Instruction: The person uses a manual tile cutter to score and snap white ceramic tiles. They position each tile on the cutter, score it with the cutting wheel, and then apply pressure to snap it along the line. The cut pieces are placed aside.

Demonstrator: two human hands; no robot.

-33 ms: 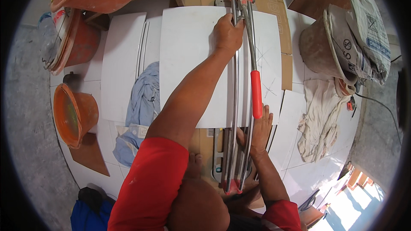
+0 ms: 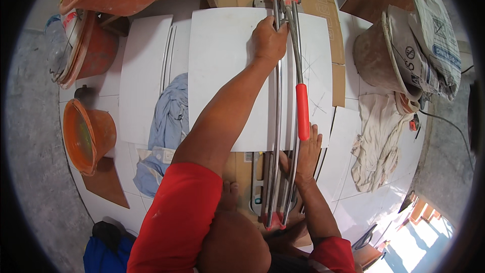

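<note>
A large white tile [image 2: 222, 45] lies across a manual tile cutter [image 2: 271, 187], under its two long metal rails. At the far end, my left hand [image 2: 270, 41] is closed round the left rail, close to the red fittings. The cutter's lever slants back toward me and ends in a red handle [image 2: 302, 111]. My right hand [image 2: 304, 159] rests at the tile's near right edge, fingers stretched out and thumb apart, just below the handle's tip. Pencil-like crossed lines mark the tile's right part. The cutter's scoring wheel is hidden.
Flattened cardboard [image 2: 323, 5] lies beneath the cutter. A blue-grey cloth [image 2: 172, 106] and another white tile [image 2: 144, 81] lie left, near an orange bucket [image 2: 103, 129]. To the right are a beige cloth [image 2: 376, 141], a narrow tile strip [image 2: 343, 146] and a bucket [image 2: 371, 50] with sacks.
</note>
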